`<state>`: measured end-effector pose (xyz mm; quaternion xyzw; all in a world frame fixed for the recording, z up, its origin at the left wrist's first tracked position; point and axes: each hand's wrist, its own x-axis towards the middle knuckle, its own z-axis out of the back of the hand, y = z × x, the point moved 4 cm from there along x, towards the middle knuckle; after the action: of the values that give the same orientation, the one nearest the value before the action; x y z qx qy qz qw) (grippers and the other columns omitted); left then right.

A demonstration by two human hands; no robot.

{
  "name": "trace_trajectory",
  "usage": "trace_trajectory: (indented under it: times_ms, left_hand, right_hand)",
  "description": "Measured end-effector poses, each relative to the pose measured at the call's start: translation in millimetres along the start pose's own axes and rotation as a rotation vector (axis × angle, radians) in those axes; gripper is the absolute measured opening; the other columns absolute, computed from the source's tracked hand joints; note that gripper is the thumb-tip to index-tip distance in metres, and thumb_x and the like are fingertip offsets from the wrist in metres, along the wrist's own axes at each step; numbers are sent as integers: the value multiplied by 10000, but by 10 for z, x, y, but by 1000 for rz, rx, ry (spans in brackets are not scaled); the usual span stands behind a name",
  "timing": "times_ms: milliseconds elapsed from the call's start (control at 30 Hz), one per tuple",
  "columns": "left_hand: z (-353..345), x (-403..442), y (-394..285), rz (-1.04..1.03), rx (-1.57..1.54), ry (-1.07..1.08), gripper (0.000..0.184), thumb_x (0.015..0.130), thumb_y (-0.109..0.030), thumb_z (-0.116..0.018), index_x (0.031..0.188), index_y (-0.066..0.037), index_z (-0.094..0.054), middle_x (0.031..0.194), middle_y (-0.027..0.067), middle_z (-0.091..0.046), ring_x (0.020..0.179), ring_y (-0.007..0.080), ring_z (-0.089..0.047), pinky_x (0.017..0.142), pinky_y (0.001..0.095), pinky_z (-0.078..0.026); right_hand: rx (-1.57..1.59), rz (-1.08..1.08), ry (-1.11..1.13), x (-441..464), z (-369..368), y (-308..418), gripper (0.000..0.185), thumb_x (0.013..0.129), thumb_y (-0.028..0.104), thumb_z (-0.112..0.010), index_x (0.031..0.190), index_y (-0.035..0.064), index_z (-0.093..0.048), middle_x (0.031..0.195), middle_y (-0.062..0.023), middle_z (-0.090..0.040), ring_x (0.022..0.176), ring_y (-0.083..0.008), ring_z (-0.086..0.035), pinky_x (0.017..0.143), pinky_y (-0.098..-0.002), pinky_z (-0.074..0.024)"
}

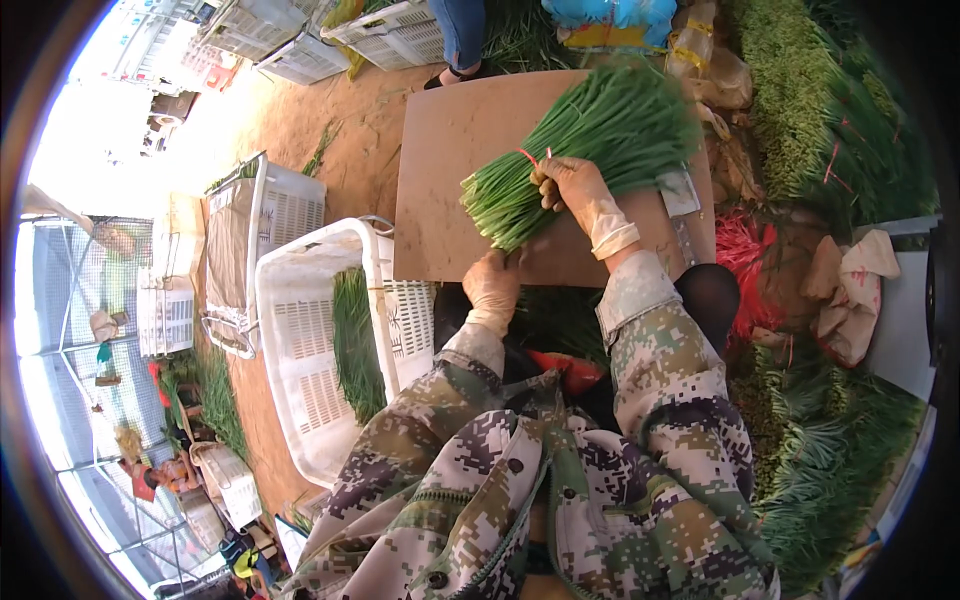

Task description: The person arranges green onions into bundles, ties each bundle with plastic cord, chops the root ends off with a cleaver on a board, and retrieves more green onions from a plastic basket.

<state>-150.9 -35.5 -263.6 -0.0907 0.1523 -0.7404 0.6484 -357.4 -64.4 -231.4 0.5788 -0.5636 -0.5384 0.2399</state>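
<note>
A thick bunch of garlic chives (pixel 590 140) lies slantwise over a brown board (pixel 440 200), its pale cut ends toward the lower left and its leafy tips blurred at the upper right. Round its stems runs a thin red tie (pixel 527 157). My right hand (pixel 575 190), in a thin pale glove with stained fingertips, is closed at this tie, thumb and fingers pinched together. Just below the cut ends is my left hand (pixel 492 288), also gloved, its fingers curled in against the lowest stems. What those fingers hold is hidden.
A white plastic crate (pixel 290 290) with a bunch of greens (pixel 357 345) stands left of the board. Red strips (pixel 745 265) lie at the right, between heaps of cut greens (pixel 790 90). A person's leg (pixel 460 35) shows beyond the board, near more crates (pixel 395 35).
</note>
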Motion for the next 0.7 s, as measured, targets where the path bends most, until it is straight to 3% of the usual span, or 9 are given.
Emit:
trace_trajectory:
  times_ms: [133,200,233,300,333,400,500,600,700]
  left_hand:
    - [199,95,171,-14,3,137,466,795,-517,-704,782,-51,-723,717,199,-669,733,385,-665,691,475,-517]
    - [708,-67,-115,13,134,385,434,776,-439,-738,996,-65,-720,955,208,-704,949,380,-662,819,477,-504]
    - [903,-138,-306,2,133,384,434,776,-439,-738,996,-65,-720,955,208,-704,949,380,-662,819,477,-504]
    - [1216,-260,-730,-310,190,3,696,735,-401,-780,1292,-39,-573,1283,213,-594,1237,371,-527,1024,471,-408]
    - [1149,-197,-810,-311,176,-2,696,735,-401,-780,1292,-39,-573,1283,213,-594,1237,371,-527,1024,471,-408]
    - [1004,128,-1053,-405,263,-90,899,761,-396,-744,1467,-12,-342,1474,196,-410,1392,382,-340,1151,493,-258]
    - [258,703,-986,-523,565,-109,904,811,-433,-681,1510,-21,-281,1519,194,-359,1437,371,-288,1186,501,-204]
    - [300,735,-1189,-483,626,150,902,869,-479,-574,1541,-21,-185,1594,203,-220,1489,400,-153,1194,538,-125]
    - [104,886,-1063,-488,586,-17,846,875,-447,-574,1517,-12,-236,1519,211,-335,1421,409,-285,1160,535,-212]
  right_hand:
    - [60,30,33,-41,-92,-50,305,976,274,-596,817,29,-685,648,-5,-633,504,-102,-586,471,-228,-414]
    - [98,-4,-5,-16,-79,-83,314,974,285,-600,813,30,-685,642,-6,-630,503,-102,-583,473,-231,-417]
    - [118,-1,-19,-14,-85,-84,316,966,289,-607,800,32,-685,640,-5,-628,503,-108,-582,474,-235,-420]
    - [124,4,-32,-28,-90,-53,321,966,282,-604,800,18,-682,625,-13,-620,490,-113,-577,466,-242,-421]
    - [131,7,-32,-27,-104,-34,326,966,274,-602,800,5,-679,610,-20,-612,476,-117,-572,458,-249,-423]
    - [136,11,-29,-37,-117,-3,306,954,262,-610,794,10,-678,615,-21,-609,481,-121,-568,466,-250,-424]
    - [176,-11,-25,-9,-77,-16,252,917,223,-633,777,17,-668,621,-24,-594,482,-136,-546,487,-257,-423]
    - [180,58,-33,32,-54,-7,245,908,207,-643,762,10,-649,654,-40,-608,483,-134,-540,487,-269,-412]
    - [65,120,-65,43,-152,-21,279,937,199,-605,757,-11,-638,674,-51,-625,475,-128,-530,486,-281,-420]
